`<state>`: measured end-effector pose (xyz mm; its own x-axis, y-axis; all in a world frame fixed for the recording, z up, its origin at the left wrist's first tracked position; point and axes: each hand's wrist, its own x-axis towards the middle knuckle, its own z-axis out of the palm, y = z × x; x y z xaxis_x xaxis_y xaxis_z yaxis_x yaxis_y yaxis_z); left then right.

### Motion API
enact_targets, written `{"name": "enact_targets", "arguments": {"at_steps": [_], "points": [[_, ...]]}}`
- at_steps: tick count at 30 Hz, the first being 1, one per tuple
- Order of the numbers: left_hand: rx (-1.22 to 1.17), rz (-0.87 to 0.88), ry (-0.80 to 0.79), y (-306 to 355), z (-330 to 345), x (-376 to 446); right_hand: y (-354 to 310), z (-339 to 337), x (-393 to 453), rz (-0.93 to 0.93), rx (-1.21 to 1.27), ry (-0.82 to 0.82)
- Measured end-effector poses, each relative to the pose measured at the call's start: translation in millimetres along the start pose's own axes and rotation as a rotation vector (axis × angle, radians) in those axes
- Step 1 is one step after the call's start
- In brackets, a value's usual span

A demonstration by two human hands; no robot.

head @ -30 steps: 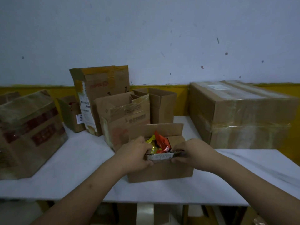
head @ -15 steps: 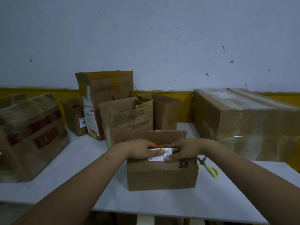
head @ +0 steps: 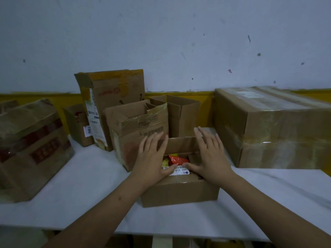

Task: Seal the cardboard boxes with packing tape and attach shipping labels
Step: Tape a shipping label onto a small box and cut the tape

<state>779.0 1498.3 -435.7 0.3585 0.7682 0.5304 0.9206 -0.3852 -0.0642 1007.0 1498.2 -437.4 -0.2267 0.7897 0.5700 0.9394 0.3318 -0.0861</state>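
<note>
Small cardboard box [head: 180, 191] sits mid-worktop [head: 86, 185] still unsealed, both my hands, left [head: 152, 158] and right [head: 210, 154], flat and relaxed over its flaps, and it looks light but floppy, so I'd press the flap edges.

Your one head camera looks forward and slightly down from just above your forearms, close over the white table [head: 86, 183], facing the pale wall [head: 161, 42] behind it, its wide angle taking in boxes from the left edge to the right.
</note>
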Motion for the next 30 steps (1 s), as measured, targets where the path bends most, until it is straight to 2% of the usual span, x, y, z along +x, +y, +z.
{"name": "enact_targets", "arguments": {"at_steps": [2,6,10,13,16,18,22,26,30], "points": [[0.008,-0.064,-0.047,0,3,0,0,1,0,0.035,0.012,-0.057],[0.046,-0.044,-0.073,0,-3,-3,3,-8,-3,-0.106,-0.090,-0.067],[-0.100,-0.016,-0.188,-3,-6,-2,6,-9,-3,-0.127,0.010,-0.153],[-0.307,-0.079,-0.243,-14,-8,3,8,-4,1,0.009,0.259,-0.253],[-0.471,-0.144,-0.372,-20,-7,5,11,4,6,0.195,0.524,-0.363],[-0.430,-0.119,-0.417,-19,-1,5,13,9,7,0.200,0.487,-0.385],[-0.266,-0.008,-0.545,-21,0,6,14,11,9,0.083,0.264,-0.423],[-0.229,0.129,-0.725,-23,-10,3,15,15,10,0.088,0.255,-0.408],[-0.234,0.142,-0.738,-23,-12,5,14,15,9,0.079,0.208,-0.409]]}}
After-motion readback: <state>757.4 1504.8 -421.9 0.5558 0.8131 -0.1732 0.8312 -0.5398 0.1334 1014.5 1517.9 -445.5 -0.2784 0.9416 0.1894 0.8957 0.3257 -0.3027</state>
